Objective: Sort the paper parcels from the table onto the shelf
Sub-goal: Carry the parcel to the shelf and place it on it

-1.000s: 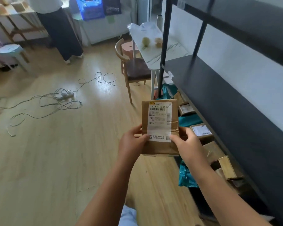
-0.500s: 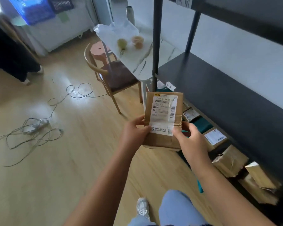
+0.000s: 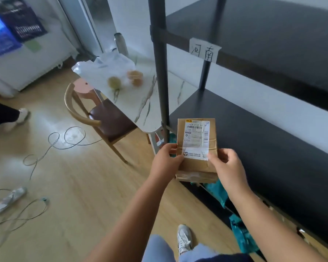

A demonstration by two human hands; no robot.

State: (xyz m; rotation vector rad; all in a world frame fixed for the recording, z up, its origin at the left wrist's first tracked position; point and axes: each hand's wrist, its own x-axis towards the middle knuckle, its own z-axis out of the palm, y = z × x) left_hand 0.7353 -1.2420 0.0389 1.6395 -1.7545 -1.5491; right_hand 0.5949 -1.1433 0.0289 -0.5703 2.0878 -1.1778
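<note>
A brown cardboard parcel (image 3: 196, 167) with a white shipping label faces me, held upright in both hands. My left hand (image 3: 166, 160) grips its lower left edge and my right hand (image 3: 226, 165) grips its lower right edge. The parcel hangs just in front of the black shelf (image 3: 263, 140), near its dark corner post (image 3: 160, 72). The middle board of the shelf behind the parcel is bare. A paper tag with handwritten characters (image 3: 204, 49) is stuck on the upper board's edge.
Teal bags and brown boxes (image 3: 242, 233) lie under the shelf at floor level. A white marble-top table (image 3: 138, 87) with two round items and a wooden chair (image 3: 102, 118) stand left of the post. Cables (image 3: 51, 146) trail over the wood floor. Another person's foot (image 3: 22, 114) is at far left.
My view has swung right and closer to the shelf, so the tagged upper board shows. The parcel stays in both hands, carried nearer the corner post.
</note>
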